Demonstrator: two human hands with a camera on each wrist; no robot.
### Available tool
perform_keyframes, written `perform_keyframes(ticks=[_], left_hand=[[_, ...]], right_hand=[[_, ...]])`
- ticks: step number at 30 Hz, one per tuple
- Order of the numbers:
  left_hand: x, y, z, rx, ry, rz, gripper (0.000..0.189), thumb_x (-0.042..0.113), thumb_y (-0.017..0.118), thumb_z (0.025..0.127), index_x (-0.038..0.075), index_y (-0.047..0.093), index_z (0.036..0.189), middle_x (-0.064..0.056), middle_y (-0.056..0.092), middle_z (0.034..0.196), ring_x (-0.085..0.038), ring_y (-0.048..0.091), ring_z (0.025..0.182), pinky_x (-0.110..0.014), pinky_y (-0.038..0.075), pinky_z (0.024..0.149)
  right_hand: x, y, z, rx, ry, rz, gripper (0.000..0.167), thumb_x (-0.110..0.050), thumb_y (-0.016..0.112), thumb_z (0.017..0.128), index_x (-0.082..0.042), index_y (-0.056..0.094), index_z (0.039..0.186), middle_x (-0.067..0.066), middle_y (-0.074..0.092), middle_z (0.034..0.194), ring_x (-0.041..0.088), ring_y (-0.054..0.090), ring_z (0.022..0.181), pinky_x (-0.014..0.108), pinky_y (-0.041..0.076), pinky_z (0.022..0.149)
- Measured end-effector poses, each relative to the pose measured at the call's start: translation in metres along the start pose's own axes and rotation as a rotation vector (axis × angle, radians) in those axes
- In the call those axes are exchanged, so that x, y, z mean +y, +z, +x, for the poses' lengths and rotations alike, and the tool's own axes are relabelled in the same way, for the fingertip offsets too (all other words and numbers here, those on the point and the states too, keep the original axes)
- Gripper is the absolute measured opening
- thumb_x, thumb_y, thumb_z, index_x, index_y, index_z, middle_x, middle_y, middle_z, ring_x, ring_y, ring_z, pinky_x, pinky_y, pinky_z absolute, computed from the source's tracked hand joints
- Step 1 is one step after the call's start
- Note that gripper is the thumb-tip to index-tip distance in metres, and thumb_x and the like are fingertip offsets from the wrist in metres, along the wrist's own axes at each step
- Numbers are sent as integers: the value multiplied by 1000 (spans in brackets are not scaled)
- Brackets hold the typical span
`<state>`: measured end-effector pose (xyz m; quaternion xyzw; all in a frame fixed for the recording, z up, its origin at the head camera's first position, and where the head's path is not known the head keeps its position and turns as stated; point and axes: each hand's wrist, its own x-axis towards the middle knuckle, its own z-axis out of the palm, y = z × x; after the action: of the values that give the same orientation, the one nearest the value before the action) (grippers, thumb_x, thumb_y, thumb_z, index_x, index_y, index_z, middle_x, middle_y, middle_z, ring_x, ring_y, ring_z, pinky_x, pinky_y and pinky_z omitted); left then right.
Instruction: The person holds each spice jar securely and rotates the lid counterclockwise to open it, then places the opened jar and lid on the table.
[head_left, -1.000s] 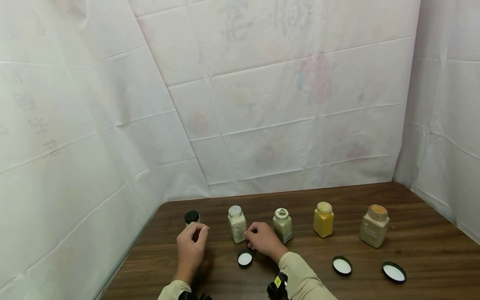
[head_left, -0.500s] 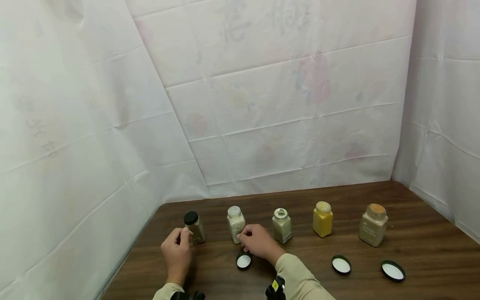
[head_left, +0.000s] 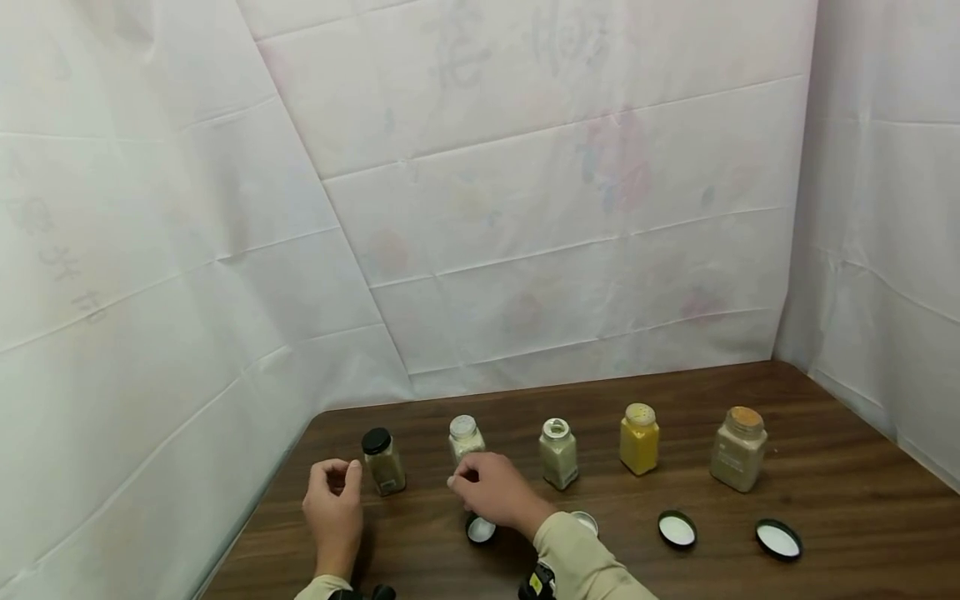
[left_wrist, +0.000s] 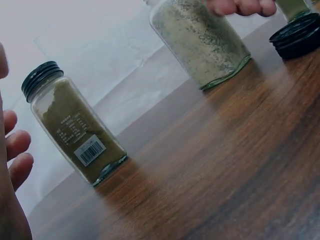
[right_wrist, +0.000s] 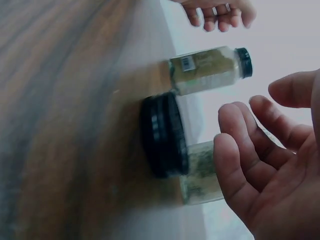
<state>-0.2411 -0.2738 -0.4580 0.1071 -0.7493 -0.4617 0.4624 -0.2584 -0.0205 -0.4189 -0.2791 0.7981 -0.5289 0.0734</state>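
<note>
A square glass jar with a black cap [head_left: 385, 462] stands upright at the left, filled with brownish powder; its barcode label shows in the left wrist view. Just left of it, my left hand [head_left: 334, 510] is raised with loosely bent fingers, holding nothing. My right hand [head_left: 497, 492] hovers in front of an uncapped jar of pale flaky herbs [head_left: 464, 433], hiding its lower part in the head view. Its fingers are loosely bent, with nothing between them. Below that hand a black lid [head_left: 481, 530] lies with its white inside up; the right wrist view shows this lid [right_wrist: 165, 135] close to the fingers.
Further right stand an uncapped jar of pale green powder [head_left: 558, 461], a yellow jar [head_left: 639, 442] and a larger jar with an orange-brown top [head_left: 738, 452]. More upturned lids lie in front: one by the right sleeve [head_left: 585, 522], others at right [head_left: 677, 529]. White sheeting [head_left: 570, 317] hangs behind the table.
My left hand has drawn back leftward from the black-capped jar, which now shows fully. My right hand has shifted left across the herb jar, uncovering a lid beside the sleeve.
</note>
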Motion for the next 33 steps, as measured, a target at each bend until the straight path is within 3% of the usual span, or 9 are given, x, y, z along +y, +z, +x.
perform_keyframes(ticks=[9, 16, 20, 23, 26, 30, 33], left_hand=[[-3, -6, 3, -132, -90, -4, 36, 16, 67, 96, -2, 54, 124, -10, 58, 107, -8, 51, 88, -13, 39, 74], [1, -4, 4, -200, -141, -48, 39, 23, 63, 100, -2, 54, 128, -15, 56, 119, -17, 50, 105, -21, 38, 86], [2, 0, 2, -244, -181, -81, 42, 22, 63, 100, -2, 51, 133, -17, 54, 126, -25, 51, 115, -16, 37, 88], [4, 2, 3, -313, -222, -108, 49, 25, 62, 101, -2, 47, 138, -18, 51, 133, -28, 49, 123, -14, 37, 89], [5, 3, 4, -386, -256, -128, 54, 27, 62, 101, -1, 43, 143, -20, 49, 139, -31, 46, 129, -26, 39, 98], [5, 1, 6, -459, -274, -113, 59, 26, 62, 101, -1, 38, 148, -26, 46, 143, -38, 43, 133, -51, 36, 107], [3, -1, 8, -504, -270, -89, 62, 26, 62, 101, -1, 34, 150, -29, 44, 144, -43, 41, 135, -57, 34, 108]], right_hand=[[-20, 1, 5, -47, -11, -39, 15, -25, 62, 101, -14, 69, 93, -4, 64, 81, 12, 64, 72, 30, 51, 65], [-29, 11, 15, -74, -47, -64, 13, -21, 61, 101, -13, 69, 93, -4, 64, 80, 7, 62, 69, 27, 50, 66], [-29, 17, 21, -55, -51, -107, 12, -23, 62, 100, -17, 68, 90, -5, 64, 76, 6, 60, 67, 27, 49, 64], [-28, 20, 25, -35, -41, -119, 11, -24, 62, 100, -17, 67, 94, -7, 63, 79, 7, 59, 69, 28, 49, 64], [-26, 22, 29, -19, -31, -157, 11, -27, 61, 100, -17, 65, 101, -8, 62, 88, 7, 59, 75, 30, 49, 68], [-29, 26, 35, -13, -25, -176, 21, -31, 60, 100, -14, 64, 111, -6, 64, 98, 8, 60, 84, 33, 50, 73], [-33, 31, 39, 15, -16, -148, 28, -33, 59, 101, -11, 62, 117, -4, 65, 102, 11, 61, 87, 35, 51, 75]])
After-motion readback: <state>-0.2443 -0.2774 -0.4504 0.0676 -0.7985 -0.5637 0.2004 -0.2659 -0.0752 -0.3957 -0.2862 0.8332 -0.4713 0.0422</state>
